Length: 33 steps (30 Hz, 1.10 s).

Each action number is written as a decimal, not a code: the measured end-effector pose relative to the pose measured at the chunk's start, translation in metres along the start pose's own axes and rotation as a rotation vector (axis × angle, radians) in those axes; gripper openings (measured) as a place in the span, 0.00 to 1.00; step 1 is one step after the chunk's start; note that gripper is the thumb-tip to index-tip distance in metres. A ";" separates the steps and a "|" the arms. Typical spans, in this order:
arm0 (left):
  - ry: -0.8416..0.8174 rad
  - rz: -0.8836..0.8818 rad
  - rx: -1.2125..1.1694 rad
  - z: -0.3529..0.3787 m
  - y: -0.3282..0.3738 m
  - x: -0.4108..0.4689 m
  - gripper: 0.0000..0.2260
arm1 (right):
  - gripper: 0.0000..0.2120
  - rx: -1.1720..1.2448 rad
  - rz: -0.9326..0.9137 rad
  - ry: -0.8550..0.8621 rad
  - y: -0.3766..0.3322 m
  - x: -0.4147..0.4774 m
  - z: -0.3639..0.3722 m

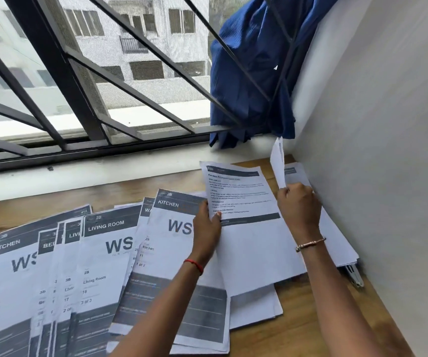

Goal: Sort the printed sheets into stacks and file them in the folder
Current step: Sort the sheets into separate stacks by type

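Printed sheets headed KITCHEN and LIVING ROOM [105,253] lie fanned over the wooden table [310,331]. My left hand [205,222] pinches the left edge of a text sheet [243,202] that lies on a stack of pages. My right hand [299,204] grips a few white sheets [277,163] and holds them upright near the wall. Under the right stack [336,240], the corner of a folder with a metal clip [355,276] sticks out.
A white wall [388,150] closes the right side. A window with dark bars [79,86] runs along the back, and blue cloth [254,73] hangs at its right end. A white sill [79,176] borders the table's far edge.
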State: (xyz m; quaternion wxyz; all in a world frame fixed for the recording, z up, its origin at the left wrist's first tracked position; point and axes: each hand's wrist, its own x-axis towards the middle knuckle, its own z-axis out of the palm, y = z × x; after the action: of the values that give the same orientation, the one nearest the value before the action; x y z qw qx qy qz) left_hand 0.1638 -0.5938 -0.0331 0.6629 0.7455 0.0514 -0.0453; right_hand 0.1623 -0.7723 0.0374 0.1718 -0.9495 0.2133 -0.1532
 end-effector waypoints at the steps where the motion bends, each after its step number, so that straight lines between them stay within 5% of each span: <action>1: -0.033 -0.002 -0.013 0.013 0.002 0.000 0.14 | 0.13 -0.011 -0.009 -0.018 -0.003 0.000 0.000; 13: -0.366 -0.278 -0.386 0.063 0.013 0.000 0.17 | 0.18 0.003 -0.057 -0.275 -0.004 -0.041 0.034; 21: -0.417 -0.486 -0.366 0.055 0.017 0.000 0.17 | 0.30 0.037 -0.121 -0.333 0.011 -0.050 0.045; 33: -0.405 -0.283 -0.400 0.050 0.017 -0.013 0.16 | 0.38 0.014 -0.215 -0.367 0.012 -0.050 0.053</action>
State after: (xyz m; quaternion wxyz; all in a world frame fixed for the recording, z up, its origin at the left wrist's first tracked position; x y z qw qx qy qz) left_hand 0.1536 -0.6455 -0.0200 0.7804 0.5616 0.0295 -0.2735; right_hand 0.1340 -0.7461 -0.0254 0.1968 -0.9776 0.0749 0.0034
